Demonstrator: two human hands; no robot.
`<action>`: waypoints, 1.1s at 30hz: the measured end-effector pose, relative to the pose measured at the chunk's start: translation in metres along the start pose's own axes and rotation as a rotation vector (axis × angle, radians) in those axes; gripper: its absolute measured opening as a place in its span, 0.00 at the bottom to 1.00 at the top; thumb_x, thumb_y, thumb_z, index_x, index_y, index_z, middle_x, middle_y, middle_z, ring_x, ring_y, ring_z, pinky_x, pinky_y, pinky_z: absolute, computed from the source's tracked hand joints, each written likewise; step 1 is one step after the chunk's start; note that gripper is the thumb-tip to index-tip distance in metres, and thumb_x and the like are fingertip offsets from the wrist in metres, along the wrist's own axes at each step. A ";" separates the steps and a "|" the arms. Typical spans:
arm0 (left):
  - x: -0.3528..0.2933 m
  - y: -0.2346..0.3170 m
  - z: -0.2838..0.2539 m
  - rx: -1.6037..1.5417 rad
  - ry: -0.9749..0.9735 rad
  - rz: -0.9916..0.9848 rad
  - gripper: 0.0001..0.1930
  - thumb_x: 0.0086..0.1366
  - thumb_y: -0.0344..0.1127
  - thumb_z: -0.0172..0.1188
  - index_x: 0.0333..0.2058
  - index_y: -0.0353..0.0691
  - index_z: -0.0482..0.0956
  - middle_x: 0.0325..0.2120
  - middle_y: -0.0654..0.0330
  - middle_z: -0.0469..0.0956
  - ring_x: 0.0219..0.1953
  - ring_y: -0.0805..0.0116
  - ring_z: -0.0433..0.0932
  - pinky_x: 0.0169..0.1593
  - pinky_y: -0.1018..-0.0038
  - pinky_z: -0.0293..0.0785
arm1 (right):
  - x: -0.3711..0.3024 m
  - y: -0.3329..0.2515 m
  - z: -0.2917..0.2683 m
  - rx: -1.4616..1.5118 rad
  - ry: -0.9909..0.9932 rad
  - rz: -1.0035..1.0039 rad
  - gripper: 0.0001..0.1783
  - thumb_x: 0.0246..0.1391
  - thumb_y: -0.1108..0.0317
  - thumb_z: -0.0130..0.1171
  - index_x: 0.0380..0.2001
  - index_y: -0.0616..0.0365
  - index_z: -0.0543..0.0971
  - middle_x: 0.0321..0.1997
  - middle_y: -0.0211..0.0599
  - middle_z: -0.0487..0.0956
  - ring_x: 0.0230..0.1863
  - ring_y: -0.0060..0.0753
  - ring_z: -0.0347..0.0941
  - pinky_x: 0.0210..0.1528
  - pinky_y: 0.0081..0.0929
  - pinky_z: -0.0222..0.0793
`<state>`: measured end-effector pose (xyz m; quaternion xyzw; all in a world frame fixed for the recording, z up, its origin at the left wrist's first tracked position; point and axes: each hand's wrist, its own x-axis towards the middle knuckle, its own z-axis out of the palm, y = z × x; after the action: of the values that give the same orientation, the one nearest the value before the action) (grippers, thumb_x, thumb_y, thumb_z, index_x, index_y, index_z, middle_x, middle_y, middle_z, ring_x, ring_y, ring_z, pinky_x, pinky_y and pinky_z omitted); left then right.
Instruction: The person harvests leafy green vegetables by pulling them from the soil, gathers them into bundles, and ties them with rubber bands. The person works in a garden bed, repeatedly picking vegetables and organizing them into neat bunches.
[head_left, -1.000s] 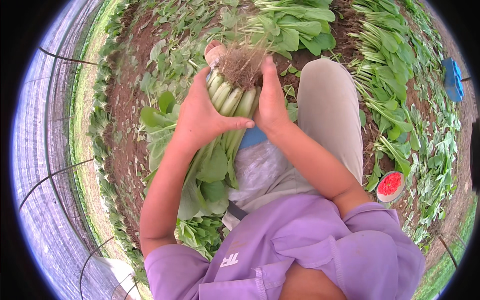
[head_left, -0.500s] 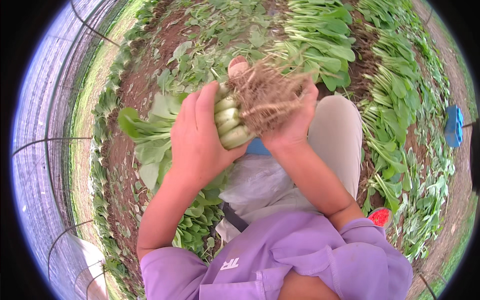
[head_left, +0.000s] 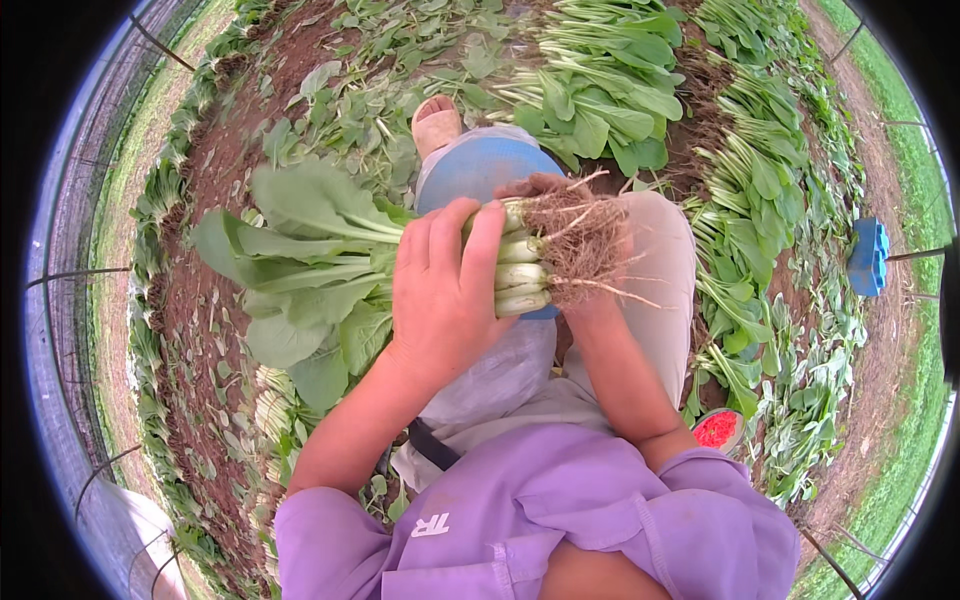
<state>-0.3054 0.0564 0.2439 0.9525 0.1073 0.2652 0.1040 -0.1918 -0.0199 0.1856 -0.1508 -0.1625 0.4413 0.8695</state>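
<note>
A bunch of leafy greens (head_left: 310, 260) lies sideways in front of me, its broad leaves to the left and thick pale stems towards the middle. Around the stems my left hand (head_left: 440, 285) is closed, just short of the roots. Brown, stringy roots (head_left: 585, 225) spread out on the right, over my right knee. Beneath them is my right hand (head_left: 598, 312); the roots cover its fingers, so its grip does not show. Behind the bunch, between my legs, sits a round blue thing (head_left: 480, 168), partly under clear plastic (head_left: 490, 375).
Rows of pulled greens (head_left: 610, 90) lie ahead, and more greens (head_left: 760, 170) run along the right. Loose leaves cover the soil (head_left: 200, 330). A blue object (head_left: 868, 257) stands at far right, and something red (head_left: 715, 430) lies by my right thigh. Netting (head_left: 75, 220) rises at left.
The bunch has turned flatter and shifted slightly, with its leaves swung up on the left. My right hand has dropped lower beneath the roots. The blue round thing now shows more.
</note>
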 end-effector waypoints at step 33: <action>0.013 -0.020 -0.001 -0.136 -0.138 -0.102 0.39 0.31 0.38 0.68 0.46 0.37 0.61 0.33 0.52 0.71 0.35 0.54 0.72 0.39 0.65 0.68 | 0.008 0.012 -0.001 0.023 0.048 -0.124 0.39 0.49 0.36 0.30 0.49 0.62 0.60 0.48 0.52 0.65 0.50 0.49 0.62 0.52 0.43 0.58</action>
<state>-0.2984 0.0787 0.2460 0.9526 0.1299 0.1999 0.1891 -0.1960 -0.0066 0.1809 -0.1408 -0.1455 0.3846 0.9006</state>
